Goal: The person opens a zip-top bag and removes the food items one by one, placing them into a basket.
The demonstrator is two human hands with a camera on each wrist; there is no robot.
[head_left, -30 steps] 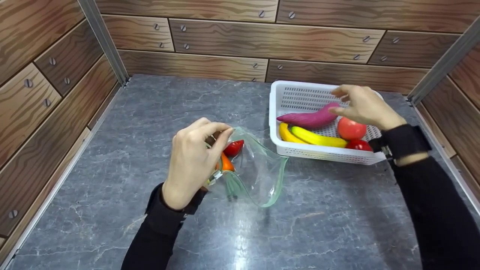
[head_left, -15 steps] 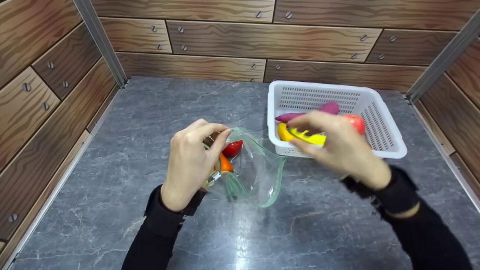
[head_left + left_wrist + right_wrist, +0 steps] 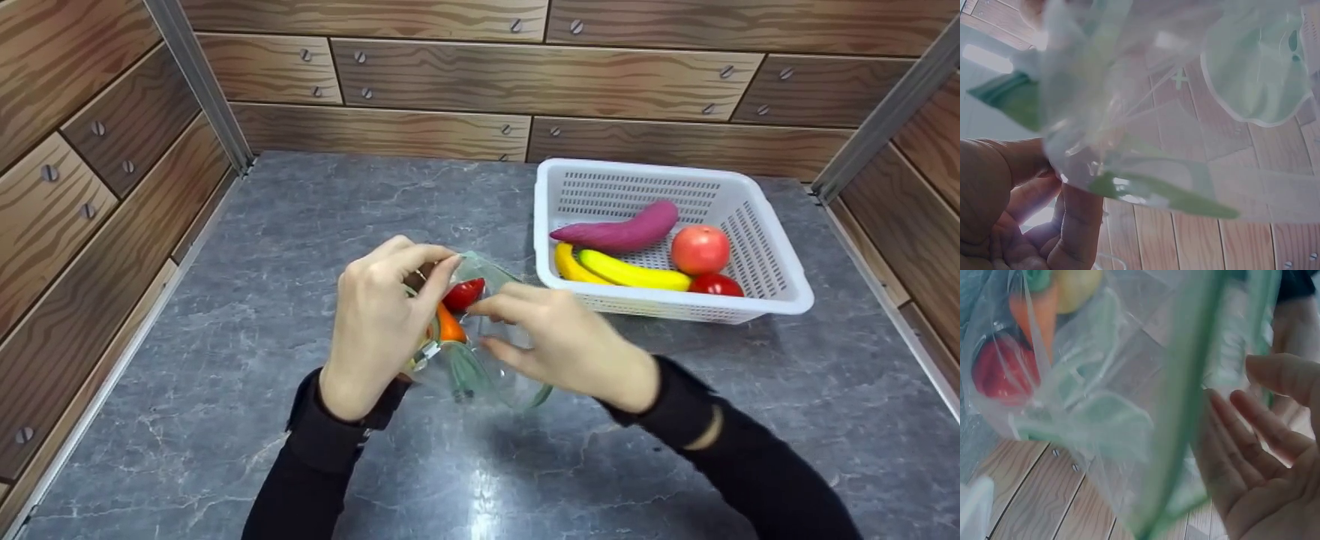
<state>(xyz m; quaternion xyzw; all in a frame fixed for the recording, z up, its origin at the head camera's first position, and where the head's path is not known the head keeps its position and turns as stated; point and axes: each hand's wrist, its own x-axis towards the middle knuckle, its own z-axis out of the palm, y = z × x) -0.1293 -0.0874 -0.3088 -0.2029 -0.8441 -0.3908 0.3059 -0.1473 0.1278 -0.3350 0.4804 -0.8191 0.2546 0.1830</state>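
Our left hand (image 3: 379, 319) pinches the bag (image 3: 471, 371), left of the basket (image 3: 675, 306); our right hand's (image 3: 574, 345) fingers stand parted, empty, by its rim (image 3: 1188, 399). If our pinch slips, the carrot (image 3: 451, 328) could spill.

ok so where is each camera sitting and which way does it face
Head: worn on the head, facing forward and down at the clear zip bag and white basket; both the left hand and right hand show, with black sleeves.
Left wrist: on that wrist, facing the bag close up; part of the left hand shows.
Right wrist: on that wrist, facing the bag's green seal; the right hand shows.
Shared: head and right wrist both show the orange carrot.
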